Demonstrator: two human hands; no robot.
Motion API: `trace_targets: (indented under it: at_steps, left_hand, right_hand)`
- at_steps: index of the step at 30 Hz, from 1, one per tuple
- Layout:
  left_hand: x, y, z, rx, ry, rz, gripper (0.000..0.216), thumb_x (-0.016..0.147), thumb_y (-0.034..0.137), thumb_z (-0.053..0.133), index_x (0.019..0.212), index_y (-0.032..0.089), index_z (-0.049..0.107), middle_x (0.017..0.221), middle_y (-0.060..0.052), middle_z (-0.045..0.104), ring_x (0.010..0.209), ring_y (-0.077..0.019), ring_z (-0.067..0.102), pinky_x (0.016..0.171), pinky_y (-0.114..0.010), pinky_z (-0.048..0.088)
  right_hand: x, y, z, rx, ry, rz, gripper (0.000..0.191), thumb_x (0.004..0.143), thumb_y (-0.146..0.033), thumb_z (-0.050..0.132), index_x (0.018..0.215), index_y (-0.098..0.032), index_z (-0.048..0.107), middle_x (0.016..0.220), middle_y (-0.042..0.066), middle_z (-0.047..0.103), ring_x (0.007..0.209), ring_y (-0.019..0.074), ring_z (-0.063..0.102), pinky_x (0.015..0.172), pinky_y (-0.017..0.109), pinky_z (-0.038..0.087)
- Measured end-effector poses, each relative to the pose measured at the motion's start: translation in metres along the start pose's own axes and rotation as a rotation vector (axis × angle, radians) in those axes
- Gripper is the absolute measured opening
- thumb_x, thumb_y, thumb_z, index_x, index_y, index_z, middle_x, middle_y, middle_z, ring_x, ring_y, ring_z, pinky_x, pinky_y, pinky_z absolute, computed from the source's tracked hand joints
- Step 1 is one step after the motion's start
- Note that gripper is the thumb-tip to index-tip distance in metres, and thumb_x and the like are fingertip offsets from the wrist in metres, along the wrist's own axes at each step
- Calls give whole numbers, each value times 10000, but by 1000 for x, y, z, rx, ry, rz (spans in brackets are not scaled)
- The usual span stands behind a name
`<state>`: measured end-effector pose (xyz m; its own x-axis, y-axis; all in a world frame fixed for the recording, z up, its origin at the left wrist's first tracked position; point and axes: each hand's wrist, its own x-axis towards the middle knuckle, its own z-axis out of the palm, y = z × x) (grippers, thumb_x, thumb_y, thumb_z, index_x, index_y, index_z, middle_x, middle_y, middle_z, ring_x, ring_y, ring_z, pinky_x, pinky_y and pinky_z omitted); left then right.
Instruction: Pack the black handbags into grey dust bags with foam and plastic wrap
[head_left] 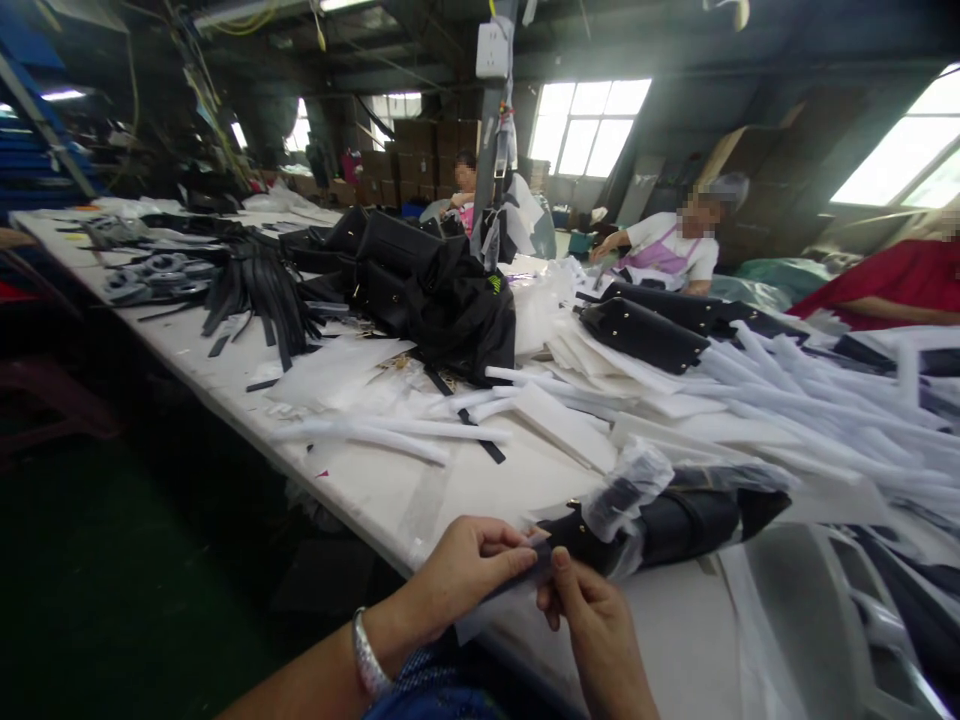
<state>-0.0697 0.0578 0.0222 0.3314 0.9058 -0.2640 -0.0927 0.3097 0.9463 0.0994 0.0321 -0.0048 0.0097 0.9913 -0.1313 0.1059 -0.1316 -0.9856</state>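
At the near table edge my left hand [474,562] is closed, thumb and fingers pinching a thin translucent wrapping sheet [474,618] around a dark strap [517,577]. Close beside it, my right hand [594,612] has its thumb and curled fingers on the other side of the same strap. The strap runs up to a black bag [686,525] that lies on its side just beyond my hands. Clear plastic and a white-wrapped piece [628,490] cover part of this bag. Where the strap ends is hidden by my fingers.
White foam tubes [817,400] and flat white sheets [570,425] litter the table [375,480]. Farther off are a heap of black bags [397,270], black straps [259,295] and wrapped rings [161,275]. Several people sit across the table, one in a purple apron [664,250].
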Motion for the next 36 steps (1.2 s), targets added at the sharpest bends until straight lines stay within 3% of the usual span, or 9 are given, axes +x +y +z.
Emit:
trace_targets:
  at_steps: [3, 6, 13, 23, 30, 36]
  left_hand:
    - [9, 5, 8, 7, 2, 23, 397, 772, 484, 767, 870, 100, 735, 786, -62, 734, 722, -163, 635, 671, -238, 433]
    - [14, 7, 15, 20, 4, 33, 405, 775, 495, 758, 867, 102, 723, 780, -63, 728, 694, -162, 628, 634, -237, 430]
    - [16, 11, 20, 126, 38, 124, 336, 799, 446, 741, 856, 116, 763, 855, -74, 730, 843, -210, 633, 759, -275, 454]
    - [31, 19, 11, 208, -52, 189, 299, 807, 415, 735, 854, 124, 784, 819, -60, 748, 802, -210, 647, 726, -265, 470]
    - [12, -9, 13, 212, 75, 180, 340, 868, 452, 674, 1016, 152, 737, 983, -78, 741, 906, -230, 648, 786, -289, 478]
    - [2, -30, 12, 120, 154, 161, 324, 812, 435, 732, 948, 142, 739, 921, -90, 742, 873, -246, 657, 775, -310, 484]
  right_hand:
    - [-5, 4, -1, 135, 13, 27, 615, 866, -705, 527, 641, -156, 689, 651, 75, 664, 617, 195, 618, 636, 293, 513]
    - [-13, 7, -3, 131, 51, 34, 579, 872, -683, 535, 712, -160, 724, 729, 99, 716, 684, 237, 681, 689, 324, 556]
    - [-21, -13, -6, -204, 131, -47, 489, 873, -620, 581, 633, -208, 689, 583, 31, 681, 583, 195, 654, 619, 257, 470]
    - [-9, -17, -3, -118, 122, 39, 513, 846, -640, 604, 610, -194, 695, 500, 15, 631, 508, 176, 598, 580, 262, 449]
    - [-8, -12, 0, -72, 171, 30, 516, 828, -618, 639, 536, -193, 658, 497, 6, 608, 524, 166, 575, 603, 267, 440]
    - [-8, -19, 2, -109, 176, 22, 531, 847, -632, 605, 554, -191, 652, 508, 6, 602, 548, 167, 566, 632, 268, 443]
